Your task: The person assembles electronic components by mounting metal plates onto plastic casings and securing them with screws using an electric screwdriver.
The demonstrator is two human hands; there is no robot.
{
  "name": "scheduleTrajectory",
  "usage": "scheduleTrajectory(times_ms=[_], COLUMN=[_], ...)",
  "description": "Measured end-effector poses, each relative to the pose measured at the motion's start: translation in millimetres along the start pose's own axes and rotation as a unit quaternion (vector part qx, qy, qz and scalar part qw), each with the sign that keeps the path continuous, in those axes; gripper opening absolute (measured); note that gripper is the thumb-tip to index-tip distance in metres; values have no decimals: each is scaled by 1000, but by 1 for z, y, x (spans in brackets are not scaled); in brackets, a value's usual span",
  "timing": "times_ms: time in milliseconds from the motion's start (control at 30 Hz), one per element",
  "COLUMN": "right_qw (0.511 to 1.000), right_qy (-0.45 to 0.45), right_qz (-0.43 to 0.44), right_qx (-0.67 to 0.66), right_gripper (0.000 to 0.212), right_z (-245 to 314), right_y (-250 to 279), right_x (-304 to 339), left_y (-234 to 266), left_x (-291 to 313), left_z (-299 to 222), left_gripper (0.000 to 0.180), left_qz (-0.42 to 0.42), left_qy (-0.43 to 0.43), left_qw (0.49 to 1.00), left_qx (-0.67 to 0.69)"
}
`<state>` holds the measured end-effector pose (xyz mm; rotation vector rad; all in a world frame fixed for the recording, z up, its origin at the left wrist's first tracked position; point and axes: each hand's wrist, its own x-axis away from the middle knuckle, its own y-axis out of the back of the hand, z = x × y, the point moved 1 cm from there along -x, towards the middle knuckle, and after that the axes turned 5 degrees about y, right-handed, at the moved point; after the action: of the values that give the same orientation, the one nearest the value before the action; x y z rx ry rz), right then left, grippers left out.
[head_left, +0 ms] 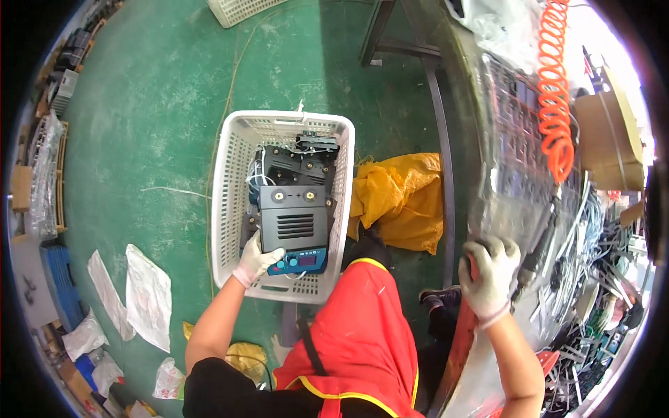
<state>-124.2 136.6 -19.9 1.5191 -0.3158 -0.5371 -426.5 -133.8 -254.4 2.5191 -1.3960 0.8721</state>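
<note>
My left hand (pixel 258 260), in a white glove, grips the lower left corner of a boxy black device (pixel 293 217). The device has a vented top, two brass-coloured fittings and a blue control panel (pixel 305 261) with knobs and a small screen. It lies over similar black devices (pixel 296 166) and white cables inside a white plastic basket (pixel 220 202). My right hand (pixel 490 275), also gloved, is at the near edge of the workbench (pixel 496 362), its fingers curled. A bit of red shows between thumb and fingers; what it belongs to is unclear.
An orange coiled air hose (pixel 554 90) hangs over the bench, ending in a dark tool (pixel 538 258). Cables and parts (pixel 592 327) pile up at the right. A yellow sack (pixel 401 202) lies between basket and bench leg. White sheets (pixel 148 296) lie on the green floor.
</note>
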Motion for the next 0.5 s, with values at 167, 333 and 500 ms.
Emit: scheduleTrajectory(times_ms=[167,333,500], right_qw=[996,835,109], right_qy=[49,-155,-255], right_qz=[-80,-91,40], right_qx=[0,-521,-960], right_gripper=[36,35,61], right_z=[0,57,116], right_y=[0,-9,-33], right_x=[13,79,163], left_y=[-25,-71,-150], left_x=[88,154,194], left_z=[-117,-200,-227], left_gripper=[45,20,11], left_qz=[25,170,310], left_qy=[-265,-564,-617], left_qw=[821,522,366], left_qx=[-506,-616,-624])
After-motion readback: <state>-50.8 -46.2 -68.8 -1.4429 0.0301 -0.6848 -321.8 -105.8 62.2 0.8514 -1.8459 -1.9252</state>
